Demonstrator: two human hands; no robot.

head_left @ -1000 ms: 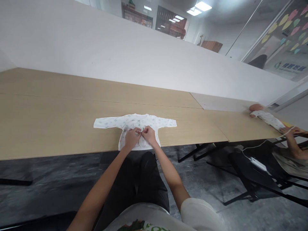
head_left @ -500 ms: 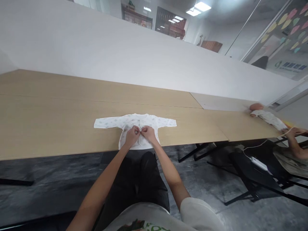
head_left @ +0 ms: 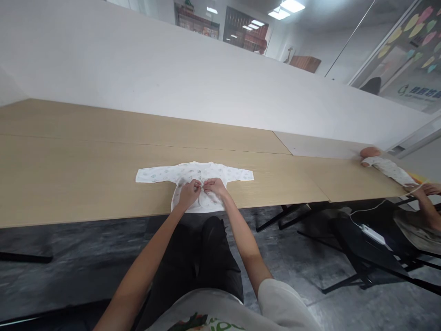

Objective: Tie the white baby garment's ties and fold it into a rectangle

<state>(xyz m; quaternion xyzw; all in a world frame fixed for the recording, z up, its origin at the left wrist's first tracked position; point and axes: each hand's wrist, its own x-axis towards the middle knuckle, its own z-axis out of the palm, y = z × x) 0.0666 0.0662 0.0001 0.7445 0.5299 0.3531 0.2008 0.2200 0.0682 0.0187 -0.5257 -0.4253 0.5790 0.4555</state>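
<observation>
At pale counter (head_left: 86, 184), apparently working front closure of printed shirt (head_left: 204, 201), pinching fabric with left hand (head_left: 189, 193); unable to confirm grip of right hand (head_left: 216, 186). Likely calls next for aligning edges.

Single head view: close, from the table's (head_left: 86, 179) near side, facing forward and down, far wall (head_left: 179, 87) included.

Wht printed LS top (head_left: 198, 171), flat on tbl (head_left: 86, 184), slvs out, hem nr edge.
</observation>
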